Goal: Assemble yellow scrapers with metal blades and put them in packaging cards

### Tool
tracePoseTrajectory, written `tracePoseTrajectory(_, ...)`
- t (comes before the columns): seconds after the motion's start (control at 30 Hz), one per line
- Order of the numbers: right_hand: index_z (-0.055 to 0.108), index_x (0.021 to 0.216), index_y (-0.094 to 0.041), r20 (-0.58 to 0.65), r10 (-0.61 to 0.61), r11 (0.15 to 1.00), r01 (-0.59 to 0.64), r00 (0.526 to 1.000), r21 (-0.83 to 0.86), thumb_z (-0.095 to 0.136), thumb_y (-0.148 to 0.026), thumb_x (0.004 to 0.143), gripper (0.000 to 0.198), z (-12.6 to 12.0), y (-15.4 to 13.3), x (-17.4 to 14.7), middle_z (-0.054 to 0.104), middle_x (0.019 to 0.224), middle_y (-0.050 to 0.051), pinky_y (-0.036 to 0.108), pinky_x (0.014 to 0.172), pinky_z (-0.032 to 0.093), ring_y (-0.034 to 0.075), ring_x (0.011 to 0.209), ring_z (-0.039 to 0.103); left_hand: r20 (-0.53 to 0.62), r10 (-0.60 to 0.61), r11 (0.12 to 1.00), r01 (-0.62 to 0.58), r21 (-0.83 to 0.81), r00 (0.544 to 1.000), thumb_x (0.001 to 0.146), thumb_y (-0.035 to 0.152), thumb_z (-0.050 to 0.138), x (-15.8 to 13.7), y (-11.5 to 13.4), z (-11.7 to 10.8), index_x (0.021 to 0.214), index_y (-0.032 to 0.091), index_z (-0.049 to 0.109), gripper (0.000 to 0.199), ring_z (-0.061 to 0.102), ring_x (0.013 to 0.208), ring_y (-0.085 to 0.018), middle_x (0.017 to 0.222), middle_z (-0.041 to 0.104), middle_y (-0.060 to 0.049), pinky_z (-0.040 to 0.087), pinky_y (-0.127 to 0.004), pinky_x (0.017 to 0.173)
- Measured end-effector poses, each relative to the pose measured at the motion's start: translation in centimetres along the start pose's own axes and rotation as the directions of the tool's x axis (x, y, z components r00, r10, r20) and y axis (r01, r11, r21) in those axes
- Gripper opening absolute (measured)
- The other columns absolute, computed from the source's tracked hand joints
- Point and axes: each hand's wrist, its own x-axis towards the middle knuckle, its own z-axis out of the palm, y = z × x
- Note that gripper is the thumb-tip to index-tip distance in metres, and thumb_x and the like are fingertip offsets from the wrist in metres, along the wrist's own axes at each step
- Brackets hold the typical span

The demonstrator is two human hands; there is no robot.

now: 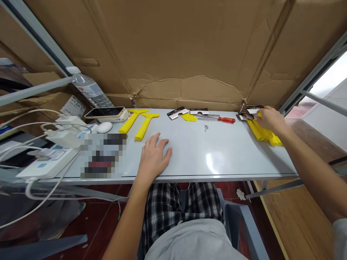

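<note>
Grey shirt [195, 240] lies nearest, right hand [271, 119] touching yellow handles [261, 133], bottle [90, 89] capped.

- left arm [126, 220]: bare, rising from the bottom edge, left of centre
- left hand [154, 157]: near the middle of the frame, palm down, fingers loosely spread, thumb out to the right
- right arm [311, 164]: bare, slanting in from the lower right
- right hand [271, 119]: right side of the frame, fingers bent, tips partly hidden
</note>
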Motion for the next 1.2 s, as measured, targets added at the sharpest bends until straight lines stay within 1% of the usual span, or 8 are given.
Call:
tracePoseTrajectory(0.13, 0.070, 0.142, -0.014, 0.127, 0.054, 0.998, -0.055, 0.990, 0.003, 0.058, -0.036, 0.098, 0.050, 0.3, 0.6, 3.4, 0.062, 0.139, 0.022, 0.035, 0.106, 0.045, 0.025, 0.124, 0.060, 0.008, -0.014, 1.000, 0.015, -0.011, 1.000, 0.104, 0.038, 0.056, 0.0, 0.1, -0.1, 0.133, 0.016, 0.074, 0.041, 0.048, 0.153, -0.043, 0.165, 0.050, -0.024, 0.047, -0.063, 0.121)
tracePoseTrajectory(0.27, 0.071, 0.143, -0.015, 0.151, 0.081, 0.997, -0.082, 0.985, 0.000, 0.061, -0.036, 0.096, 0.052, 0.5, 0.9, 5.0, 0.063, 0.135, 0.024, 0.035, 0.105, 0.046, 0.024, 0.122, 0.061, 0.010, -0.015, 1.000, 0.015, -0.012, 1.000, 0.104, 0.039, 0.055, 0.0, 0.1, -0.1, 0.134, 0.016, 0.073, 0.042, 0.048, 0.153, -0.043, 0.165, 0.050, -0.024, 0.048, -0.063, 0.119)
tracePoseTrajectory(0.47, 0.066, 0.146, -0.007, 0.092, 0.070, 0.998, -0.070, 0.993, -0.012, 0.060, -0.043, 0.097, 0.061, 1.3, -1.2, 4.0, 0.054, 0.144, 0.028, 0.033, 0.101, 0.044, 0.020, 0.118, 0.060, 0.013, -0.013, 1.000, 0.013, -0.006, 1.000, 0.105, 0.039, 0.054, 0.0, 0.1, -0.2, 0.134, 0.017, 0.073, 0.041, 0.049, 0.152, -0.042, 0.164, 0.052, -0.023, 0.047, -0.061, 0.120)
tracePoseTrajectory(0.63, 0.070, 0.138, -0.003, 0.036, 0.049, 0.999, -0.050, 0.998, 0.006, 0.059, -0.050, 0.098, 0.063, 0.9, -2.2, 3.3, 0.058, 0.134, 0.029, 0.032, 0.091, 0.037, 0.015, 0.107, 0.058, 0.012, -0.021, 0.999, 0.021, -0.032, 1.000, 0.104, 0.039, 0.054, -0.1, 0.3, -0.5, 0.133, 0.017, 0.073, 0.041, 0.049, 0.152, -0.041, 0.164, 0.052, -0.023, 0.047, -0.060, 0.120)
tracePoseTrajectory(0.73, 0.074, 0.128, 0.000, -0.026, 0.039, 0.999, -0.039, 0.999, 0.015, 0.062, -0.045, 0.096, 0.057, 0.6, -2.0, 2.9, 0.061, 0.125, 0.029, 0.030, 0.087, 0.034, 0.013, 0.099, 0.056, 0.021, -0.029, 0.999, 0.030, -0.035, 0.999, 0.104, 0.038, 0.055, -0.1, 0.5, -0.6, 0.133, 0.018, 0.073, 0.039, 0.049, 0.152, -0.040, 0.164, 0.052, -0.022, 0.047, -0.059, 0.120)
tracePoseTrajectory(0.87, 0.075, 0.125, 0.000, -0.146, -0.035, 0.999, 0.040, 0.989, 0.031, 0.046, -0.035, 0.101, 0.052, 0.6, -2.5, 1.7, 0.062, 0.124, 0.029, 0.032, 0.086, 0.031, 0.014, 0.098, 0.053, 0.035, -0.040, 0.999, 0.041, -0.020, 0.999, 0.105, 0.039, 0.056, -0.1, 0.5, -0.7, 0.135, 0.018, 0.072, 0.041, 0.049, 0.152, -0.039, 0.165, 0.051, -0.021, 0.046, -0.058, 0.121)
tracePoseTrajectory(1.1, 0.078, 0.124, -0.012, -0.334, -0.316, 0.924, 0.368, 0.888, 0.105, 0.043, -0.033, 0.101, 0.046, 2.9, -10.5, 1.5, 0.067, 0.124, 0.017, 0.033, 0.101, 0.040, 0.021, 0.115, 0.051, 0.081, -0.018, 1.000, 0.019, -0.013, 0.997, 0.105, 0.039, 0.056, 0.3, 0.4, -0.7, 0.133, 0.020, 0.073, 0.038, 0.058, 0.141, -0.035, 0.150, 0.067, -0.015, 0.046, -0.053, 0.119)
tracePoseTrajectory(1.2, 0.078, 0.113, -0.010, -0.484, -0.430, 0.806, 0.566, 0.762, 0.174, 0.045, -0.034, 0.099, 0.043, 4.6, -14.8, 1.1, 0.069, 0.112, 0.016, 0.034, 0.097, 0.044, 0.022, 0.110, 0.052, 0.092, -0.032, 0.999, 0.030, 0.015, 0.995, 0.105, 0.038, 0.056, 0.1, 0.8, -0.8, 0.132, 0.021, 0.073, 0.037, 0.059, 0.140, -0.036, 0.151, 0.066, -0.014, 0.047, -0.053, 0.117)
